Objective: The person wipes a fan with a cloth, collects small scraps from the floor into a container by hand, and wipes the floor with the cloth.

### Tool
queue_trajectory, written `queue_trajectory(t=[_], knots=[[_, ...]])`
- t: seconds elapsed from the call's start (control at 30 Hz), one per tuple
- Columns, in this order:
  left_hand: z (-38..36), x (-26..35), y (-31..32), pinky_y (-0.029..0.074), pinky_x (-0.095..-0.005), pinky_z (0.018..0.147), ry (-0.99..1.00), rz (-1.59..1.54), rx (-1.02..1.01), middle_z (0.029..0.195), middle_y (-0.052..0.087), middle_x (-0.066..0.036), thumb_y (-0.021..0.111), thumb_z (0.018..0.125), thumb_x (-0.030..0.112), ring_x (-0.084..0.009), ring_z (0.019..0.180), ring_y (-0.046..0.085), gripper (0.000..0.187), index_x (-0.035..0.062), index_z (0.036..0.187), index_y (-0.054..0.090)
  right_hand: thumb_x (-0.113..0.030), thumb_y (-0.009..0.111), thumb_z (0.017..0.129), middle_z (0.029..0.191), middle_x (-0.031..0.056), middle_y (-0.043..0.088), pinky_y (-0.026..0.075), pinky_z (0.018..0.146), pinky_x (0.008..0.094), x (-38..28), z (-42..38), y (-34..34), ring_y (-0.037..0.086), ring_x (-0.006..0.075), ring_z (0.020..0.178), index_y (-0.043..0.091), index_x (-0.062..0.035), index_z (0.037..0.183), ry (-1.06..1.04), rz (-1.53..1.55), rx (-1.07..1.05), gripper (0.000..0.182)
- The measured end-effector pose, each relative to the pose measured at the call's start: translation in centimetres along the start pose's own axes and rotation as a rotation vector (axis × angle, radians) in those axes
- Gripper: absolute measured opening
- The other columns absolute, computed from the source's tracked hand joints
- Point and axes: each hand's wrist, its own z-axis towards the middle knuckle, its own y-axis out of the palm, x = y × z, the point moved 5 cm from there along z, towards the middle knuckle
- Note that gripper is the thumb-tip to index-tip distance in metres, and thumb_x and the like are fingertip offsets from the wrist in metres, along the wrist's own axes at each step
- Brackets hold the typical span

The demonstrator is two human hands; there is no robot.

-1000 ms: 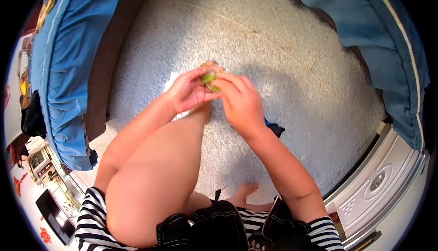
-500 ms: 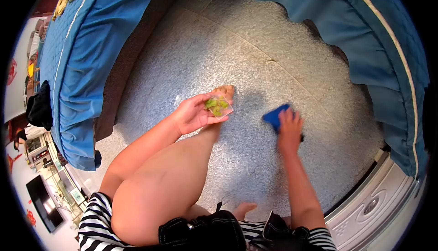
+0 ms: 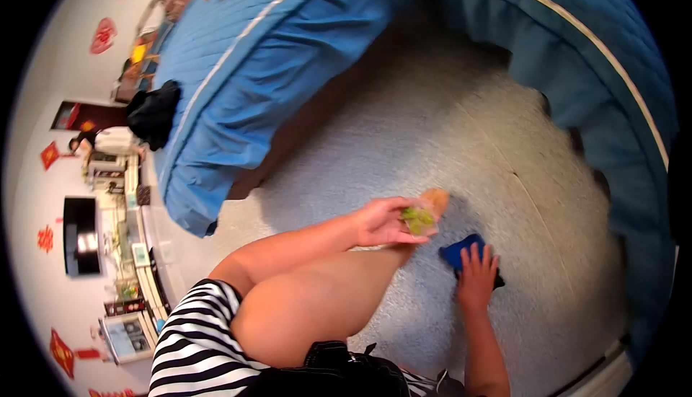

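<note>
Risk at this moment sits mainly with the small clear packet (image 3: pixel 419 219) of green pieces, held near the centre of the frame in my left hand (image 3: pixel 380 222). The fingers of that hand are curled around it from the left and pinch it at one side only, so the packet juts out to the right above my raised knee (image 3: pixel 317 303) and the speckled floor (image 3: pixel 504 144). Whether the packet is sealed or open I cannot tell; if it is open, a tilt of my wrist could scatter the green pieces onto the floor. My right hand (image 3: pixel 476 278), lower right of centre, lies with fingers spread flat on a blue cloth (image 3: pixel 455 250) that rests on the floor just below and to the right of the packet. With the fingers spread rather than closed, that hand only presses the cloth and does not grip it; on a smooth floor the cloth could slide out from under the palm, and any weight leaned on that arm would go with it. My stance appears low and bent forward, which I judge leaves little margin for balance while both hands are busy. The blue bed covers (image 3: pixel 288 72) hang close at the upper left and along the right edge (image 3: pixel 613 108); spilled pieces could roll under them and out of sight.
</note>
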Motion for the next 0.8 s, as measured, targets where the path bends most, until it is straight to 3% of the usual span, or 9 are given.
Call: queue_trajectory(t=[0.13, 0.23, 0.33, 0.4, 0.43, 0.53, 0.67, 0.77, 0.8], knots=[[1.3, -0.4, 1.7, 0.043, -0.056, 0.111, -0.017, 0.173, 0.028, 0.14, 0.049, -0.024, 0.043, 0.105, 0.024, -0.0422, 0.129, 0.051, 0.042, 0.0, 0.14, 0.044, -0.015, 0.07, 0.083, 0.157, 0.0107, 0.038, 0.018, 0.119, 0.0607, 8.1, -5.2, -4.5, 0.027, 0.0403, 0.147, 0.049, -0.0098, 0.144, 0.276, -0.125, 0.029, 0.064], [1.6, -0.2, 3.3, 0.043, -0.0559, 0.11, -0.035, 0.244, 0.057, 0.14, 0.051, -0.023, 0.042, 0.104, 0.025, -0.0425, 0.128, 0.052, 0.042, -0.0004, 0.138, 0.046, -0.027, 0.048, 0.104, 0.163, 0.0071, 0.027, 0.011, 0.124, 0.0501, 20.5, -4.4, -9.0, 0.017, 0.0316, 0.152, 0.037, -0.0128, 0.153, 0.665, -0.307, 0.22, 0.052], [1.7, -0.8, 5.6, 0.043, -0.0556, 0.111, -0.014, 0.314, 0.068, 0.14, 0.05, -0.023, 0.04, 0.105, 0.024, -0.042, 0.128, 0.052, 0.042, -0.0014, 0.138, 0.046, -0.042, 0.048, 0.101, 0.161, 0.0081, 0.032, 0.016, 0.123, 0.0449, 28.5, -0.7, -11.1, 0.021, 0.0301, 0.15, 0.039, -0.011, 0.151, 1.124, -0.335, 0.282, 0.06], [3.2, 0.1, 6.2, 0.043, -0.0553, 0.111, -0.015, 0.335, 0.066, 0.141, 0.05, -0.023, 0.039, 0.105, 0.024, -0.0413, 0.129, 0.051, 0.042, -0.0018, 0.137, 0.046, -0.045, 0.054, 0.096, 0.149, 0.0097, 0.047, 0.02, 0.119, 0.0491, 25.9, 6.2, -10.1, 0.033, 0.0306, 0.143, 0.051, -0.0089, 0.139, 0.885, -0.371, 0.388, 0.057], [4.2, 0.3, 7.4, 0.043, -0.0552, 0.111, -0.059, 0.358, 0.075, 0.141, 0.05, -0.023, 0.039, 0.105, 0.023, -0.0419, 0.129, 0.051, 0.041, -0.0017, 0.137, 0.046, -0.046, 0.055, 0.096, 0.151, 0.0107, 0.045, 0.018, 0.12, 0.0488, 21.4, 9.3, -11.3, 0.032, 0.0301, 0.144, 0.05, -0.008, 0.14, 0.727, -0.385, 0.47, 0.059], [7.0, -0.7, 9.8, 0.043, -0.0552, 0.111, -0.164, 0.449, 0.092, 0.139, 0.051, -0.023, 0.04, 0.105, 0.024, -0.043, 0.128, 0.051, 0.041, -0.0006, 0.136, 0.047, -0.036, 0.058, 0.096, 0.161, 0.0025, 0.033, 0.007, 0.124, 0.0494, 15.3, 15.2, -9.4, 0.017, 0.0293, 0.152, 0.048, -0.028, 0.146, 0.345, 0.017, 0.439, 0.051], [11.2, -3.1, 12.1, 0.044, -0.0534, 0.11, -0.275, 0.542, 0.056, 0.137, 0.053, -0.023, 0.043, 0.104, 0.027, -0.042, 0.127, 0.053, 0.041, 0.0005, 0.134, 0.049, -0.035, 0.051, 0.102, 0.159, 0.0044, 0.036, 0.007, 0.124, 0.0485, 21.4, 14.2, -13.0, 0.024, 0.0271, 0.15, 0.049, -0.0232, 0.146, 0.486, -0.097, 0.372, 0.046], [13.4, -4.9, 13.1, 0.046, -0.0531, 0.107, -0.395, 0.695, 0.083, 0.136, 0.054, -0.023, 0.045, 0.103, 0.029, -0.0437, 0.125, 0.054, 0.041, 0.0011, 0.133, 0.05, -0.038, 0.047, 0.101, 0.14, 0.0114, 0.056, 0.021, 0.118, 0.0513, 30.6, 7.4, -14.4, 0.041, 0.029, 0.139, 0.059, -0.015, 0.135, 0.633, -0.27, 0.668, 0.042], [14.3, -5.4, 13.2, 0.046, -0.0531, 0.107, -0.433, 0.718, 0.072, 0.136, 0.054, -0.023, 0.045, 0.103, 0.029, -0.0437, 0.125, 0.054, 0.041, 0.0011, 0.133, 0.05, -0.038, 0.043, 0.103, 0.153, 0.0045, 0.046, 0.012, 0.122, 0.0488, 34.0, 4.3, -15.3, 0.032, 0.028, 0.146, 0.047, -0.0178, 0.147, 0.885, 0.073, 0.128, 0.049]])
